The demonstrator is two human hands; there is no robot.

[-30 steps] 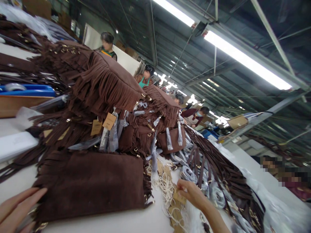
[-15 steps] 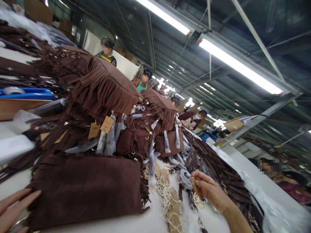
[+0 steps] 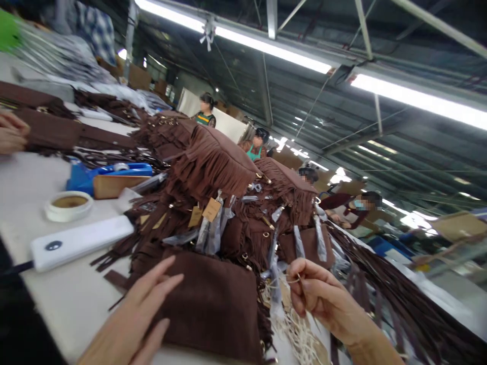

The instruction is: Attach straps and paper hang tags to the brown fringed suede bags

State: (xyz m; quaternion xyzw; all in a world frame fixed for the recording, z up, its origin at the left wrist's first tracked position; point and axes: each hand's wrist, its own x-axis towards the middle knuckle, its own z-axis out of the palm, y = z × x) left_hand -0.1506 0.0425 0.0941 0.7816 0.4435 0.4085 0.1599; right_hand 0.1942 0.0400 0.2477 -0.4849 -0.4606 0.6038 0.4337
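A dark brown suede bag (image 3: 216,304) with a fringed edge lies flat on the white table in front of me. My left hand (image 3: 140,309) is at its left end, fingers spread, holding nothing. Just right of the bag, my right hand (image 3: 319,294) is raised in a pinch on a pale tag string (image 3: 292,280); the tag itself is mostly hidden by the fingers. Below that hand lies a heap of string-looped paper hang tags (image 3: 300,329). Behind the bag, brown card tags (image 3: 211,209) hang from a pile of fringed bags (image 3: 216,162).
On the left are a white power bank (image 3: 87,241), a roll of tape (image 3: 69,205) and a blue tape dispenser (image 3: 133,170). Another person's hand (image 3: 11,133) is at the far left edge. Long brown straps (image 3: 411,289) fill the right side. Several co-workers stand behind.
My view has swung left, bringing the power bank and tape roll fully in. My left hand has moved further over the bag. My right hand has come closer to the bag with the tag string.
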